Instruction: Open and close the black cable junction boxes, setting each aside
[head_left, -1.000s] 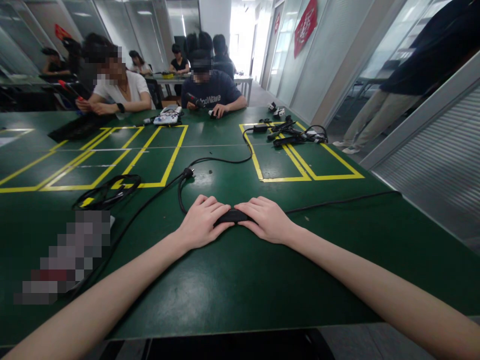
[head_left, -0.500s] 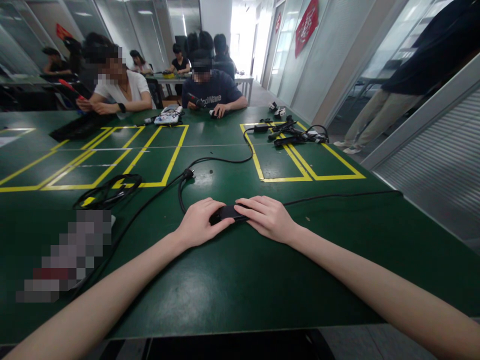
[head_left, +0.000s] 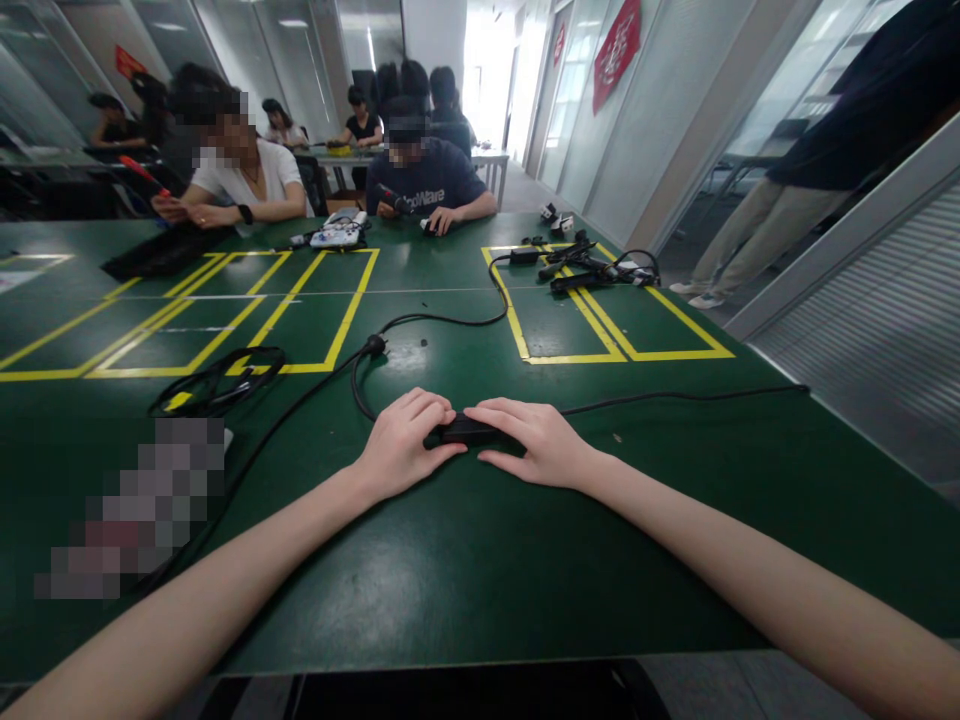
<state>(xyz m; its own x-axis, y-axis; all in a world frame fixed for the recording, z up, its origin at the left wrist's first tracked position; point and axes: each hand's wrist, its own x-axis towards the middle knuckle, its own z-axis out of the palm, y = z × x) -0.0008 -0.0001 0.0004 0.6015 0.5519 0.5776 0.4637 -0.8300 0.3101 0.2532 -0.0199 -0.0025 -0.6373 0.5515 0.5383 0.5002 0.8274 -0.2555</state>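
A black power adapter [head_left: 469, 430] lies on the green table between my hands. Its left end is in the grip of my left hand [head_left: 401, 445], fingers along the far side and thumb along the near side. From the right, my right hand [head_left: 546, 445] holds the other end the same way, and the palm hides part of it. A black cable [head_left: 690, 396] runs off to the right from behind my right hand. Beyond my left hand, a black plug [head_left: 376, 346] rests among cables on the table.
A coiled black cable [head_left: 221, 385] sits at left, above a blurred-out flat object [head_left: 142, 510]. Yellow tape [head_left: 577, 360] marks rectangles on the table [head_left: 420, 600]. Black cables and adapters [head_left: 574, 265] are piled far right. Two people work across the table; another stands at right.
My right hand's fingers have shifted from on top of the adapter to its far side, with the thumb now visible on the near side. The left hand has hardly moved.
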